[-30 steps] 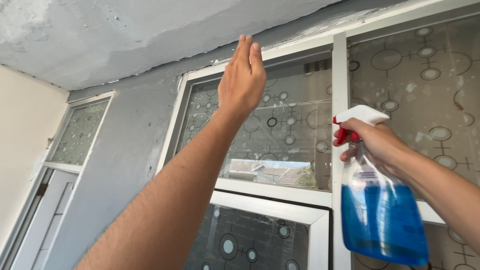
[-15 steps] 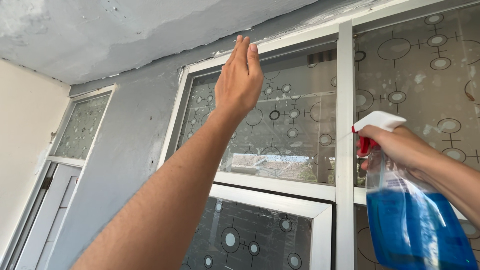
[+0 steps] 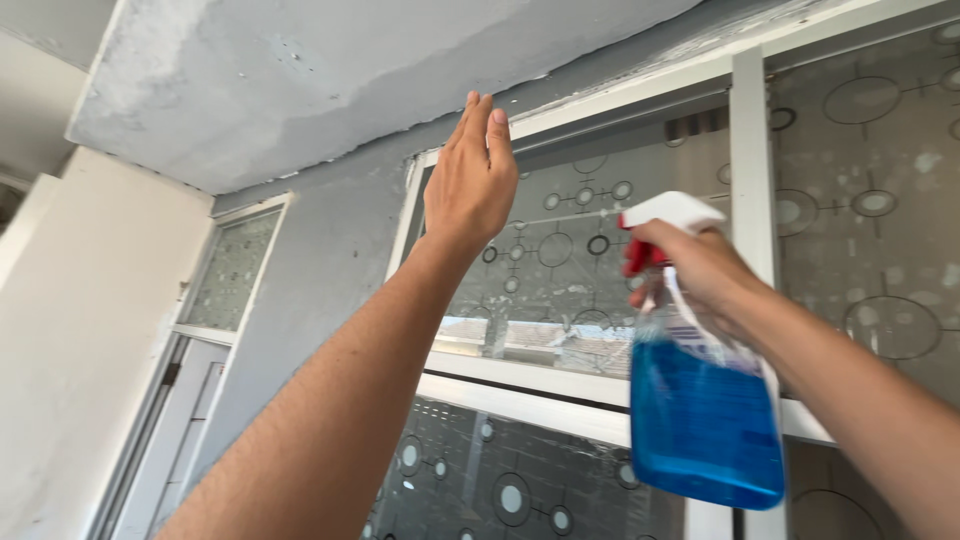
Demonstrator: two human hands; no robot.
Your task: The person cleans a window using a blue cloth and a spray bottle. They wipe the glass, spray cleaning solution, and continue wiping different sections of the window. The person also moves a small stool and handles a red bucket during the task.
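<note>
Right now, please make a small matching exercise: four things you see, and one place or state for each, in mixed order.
Things:
1. left hand
2. right hand
3. spray bottle
4. window frame

Places or states:
A. white, between patterned panes
B. wrapped round the bottle's neck
C. half full of blue liquid
D. raised, fingers straight, holding nothing

Pairs: 1-D, 2-B, 3-C, 4-A

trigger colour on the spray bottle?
Red, under a white nozzle head, on the spray bottle in the right hand; head view.

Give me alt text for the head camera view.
A right hand holds a spray bottle of blue liquid towards a patterned window pane, while the left hand reaches up, open, to the white frame.
</note>
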